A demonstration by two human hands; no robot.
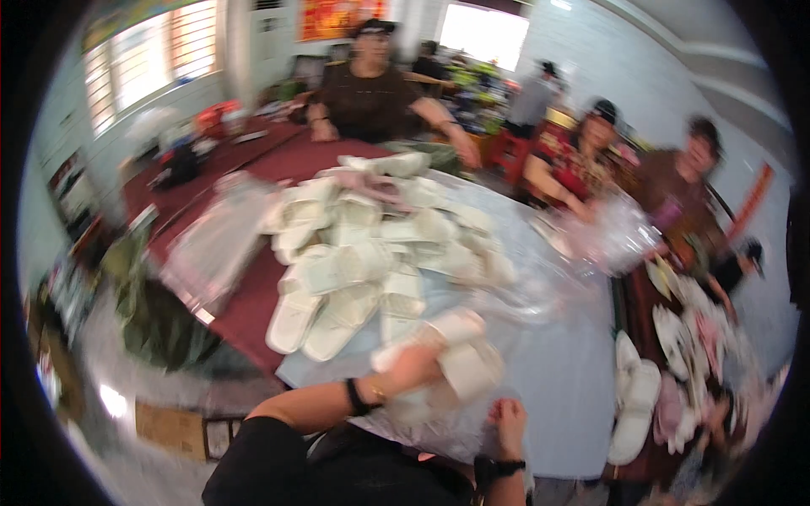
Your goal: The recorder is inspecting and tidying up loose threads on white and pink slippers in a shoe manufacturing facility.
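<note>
Frame is motion-blurred. Long table (557, 371) with a dark red cloth on its far and left part and a pale sheet on the near part. Big heap of cream slippers (371, 244) sits mid-table, spilling toward the near edge. Stack of clear plastic bags (215, 244) lies left of the heap. Three co-workers: one seated at the far end, two on the right side, one of those handling a crumpled clear bag (612, 232). More slippers (637, 405) piled along the right edge. Left hand (413, 367), black wristband on the wrist, is clenched on a pair of cream slippers (460, 354) held just above the near table edge, in front of the heap. Right hand (506, 422), watch on the wrist, fingers curled, pinching clear plastic (439, 430) that hangs below the held pair. Brown cardboard box (173, 426) on the floor lower left.
</note>
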